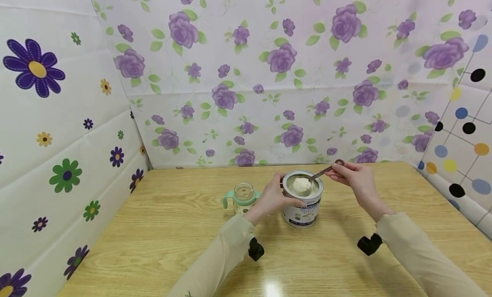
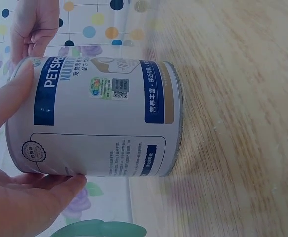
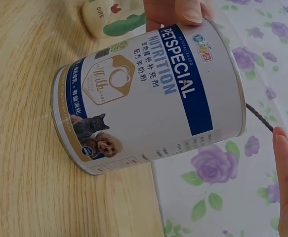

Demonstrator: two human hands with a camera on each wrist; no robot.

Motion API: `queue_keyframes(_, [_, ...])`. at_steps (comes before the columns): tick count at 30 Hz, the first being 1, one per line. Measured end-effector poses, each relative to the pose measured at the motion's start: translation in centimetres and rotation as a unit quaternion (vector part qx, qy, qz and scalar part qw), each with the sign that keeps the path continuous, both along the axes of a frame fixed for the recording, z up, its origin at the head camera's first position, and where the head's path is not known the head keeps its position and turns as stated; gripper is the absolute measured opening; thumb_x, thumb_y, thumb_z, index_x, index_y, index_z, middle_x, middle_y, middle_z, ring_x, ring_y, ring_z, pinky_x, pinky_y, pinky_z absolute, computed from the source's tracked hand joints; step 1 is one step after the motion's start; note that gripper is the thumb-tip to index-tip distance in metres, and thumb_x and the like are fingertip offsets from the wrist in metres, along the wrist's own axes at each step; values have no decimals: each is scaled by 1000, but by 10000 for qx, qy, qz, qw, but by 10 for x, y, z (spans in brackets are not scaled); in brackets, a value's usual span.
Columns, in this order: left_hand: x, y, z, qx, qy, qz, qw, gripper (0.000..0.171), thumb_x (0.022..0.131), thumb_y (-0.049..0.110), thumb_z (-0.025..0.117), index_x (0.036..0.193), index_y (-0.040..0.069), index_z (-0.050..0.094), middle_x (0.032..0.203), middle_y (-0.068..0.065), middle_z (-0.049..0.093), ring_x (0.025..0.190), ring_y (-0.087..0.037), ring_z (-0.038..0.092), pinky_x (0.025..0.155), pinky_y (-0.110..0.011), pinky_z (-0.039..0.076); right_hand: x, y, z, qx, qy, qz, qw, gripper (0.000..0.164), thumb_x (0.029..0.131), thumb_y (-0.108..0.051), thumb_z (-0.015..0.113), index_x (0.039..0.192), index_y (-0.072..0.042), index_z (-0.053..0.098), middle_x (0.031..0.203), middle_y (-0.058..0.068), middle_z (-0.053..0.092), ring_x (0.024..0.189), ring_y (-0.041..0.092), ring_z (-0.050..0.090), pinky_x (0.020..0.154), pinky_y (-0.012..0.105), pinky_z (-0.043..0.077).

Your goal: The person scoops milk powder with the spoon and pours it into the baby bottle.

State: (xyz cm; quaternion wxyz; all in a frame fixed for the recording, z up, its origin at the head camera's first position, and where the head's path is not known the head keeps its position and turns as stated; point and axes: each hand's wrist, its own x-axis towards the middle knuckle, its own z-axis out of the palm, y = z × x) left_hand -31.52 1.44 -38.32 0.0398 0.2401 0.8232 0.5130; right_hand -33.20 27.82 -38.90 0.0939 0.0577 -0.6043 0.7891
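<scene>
A white and blue tin of pet milk powder (image 1: 302, 213) stands upright on the wooden table, its top uncovered. My left hand (image 1: 273, 196) grips the tin near its rim, thumb on the near side and fingers round the other. Between thumb and fingers, my right hand (image 1: 355, 179) pinches the handle of a spoon (image 1: 323, 173). Pale powder (image 1: 302, 185) is heaped on the spoon's bowl at the tin's mouth. In the left wrist view the tin (image 2: 104, 116) shows its printed label. The right wrist view shows the dark spoon handle (image 3: 260, 116) past the rim.
Left of the tin stands a small clear bottle (image 1: 244, 196) with a mint-green collar and handles, partly behind my left forearm. The wooden table (image 1: 173, 228) runs to a flowered cloth (image 1: 253, 117) at the back. Patterned cloths also hang at both sides.
</scene>
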Motion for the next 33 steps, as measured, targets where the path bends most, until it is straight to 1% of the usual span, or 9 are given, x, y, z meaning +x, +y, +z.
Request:
queue_keyframes(1, [0, 0, 1, -42, 5, 40, 10000, 89, 60, 33, 84, 131, 11, 34, 120, 1, 46, 107, -15, 47, 85, -35, 41, 17, -12, 18, -37, -37, 43, 10000, 31, 84, -6, 65, 106, 14, 58, 80, 17, 65, 76, 23, 65, 71, 30, 48])
queue_keyframes(2, [1, 0, 1, -91, 3, 86, 9999, 92, 60, 33, 84, 133, 10, 32, 122, -1, 45, 109, -16, 46, 86, -36, 40, 17, -12, 20, -93, -44, 82, 9999, 24, 84, -5, 64, 102, 10, 62, 80, 17, 66, 76, 23, 65, 71, 30, 48])
queue_keyframes(3, [2, 0, 2, -119, -10, 131, 9998, 95, 60, 33, 84, 134, 9, 30, 123, -2, 45, 110, -18, 45, 87, -37, 39, 35, -24, 39, -9, -101, -30, 9999, 22, 84, -6, 64, 100, 9, 63, 79, 16, 66, 76, 23, 65, 72, 30, 47])
queue_keyframes(4, [2, 0, 4, -144, -20, 174, 9997, 97, 60, 33, 84, 135, 8, 29, 124, -4, 44, 112, -19, 44, 88, -37, 38, 36, -25, 42, -109, -118, -7, 9999, 14, 84, -4, 64, 95, 5, 66, 79, 16, 66, 75, 23, 65, 71, 30, 48])
queue_keyframes(7, [4, -1, 9, -222, -108, 314, 9992, 102, 60, 34, 84, 139, 7, 25, 129, -8, 41, 117, -22, 41, 91, -38, 36, 38, -25, 45, -274, -116, 21, 9996, 7, 84, -2, 63, 87, -2, 69, 78, 17, 65, 74, 23, 65, 70, 30, 48])
queue_keyframes(12, [4, -7, 19, -201, -131, 362, 9991, 101, 62, 32, 84, 139, 6, 25, 135, -12, 37, 122, -25, 36, 92, -39, 35, 37, -24, 46, -398, -39, 22, 9992, 7, 84, 0, 62, 88, 1, 68, 78, 18, 65, 75, 24, 65, 70, 30, 48])
queue_keyframes(21, [4, -21, 37, 57, 79, 237, 9997, 97, 63, 26, 84, 138, 6, 26, 135, -12, 37, 122, -27, 35, 93, -39, 34, 36, -27, 53, -561, -46, 83, 9984, 10, 85, 0, 61, 92, 5, 66, 82, 19, 65, 79, 25, 64, 73, 31, 46])
queue_keyframes(28, [3, -39, 48, 400, 75, 157, 9991, 93, 67, 22, 82, 138, 7, 25, 135, -13, 35, 123, -26, 33, 95, -40, 31, 30, -39, 63, -707, -307, 79, 9970, 9, 85, -1, 61, 91, 2, 67, 84, 18, 65, 81, 25, 64, 76, 31, 46])
queue_keyframes(33, [-1, -57, 53, 597, 282, 147, 9977, 93, 67, 20, 82, 138, 3, 24, 134, -16, 35, 122, -25, 33, 97, -38, 29, 28, -50, 71, -897, -428, 181, 9949, 8, 86, 1, 59, 92, 2, 65, 84, 18, 65, 82, 24, 64, 77, 31, 45])
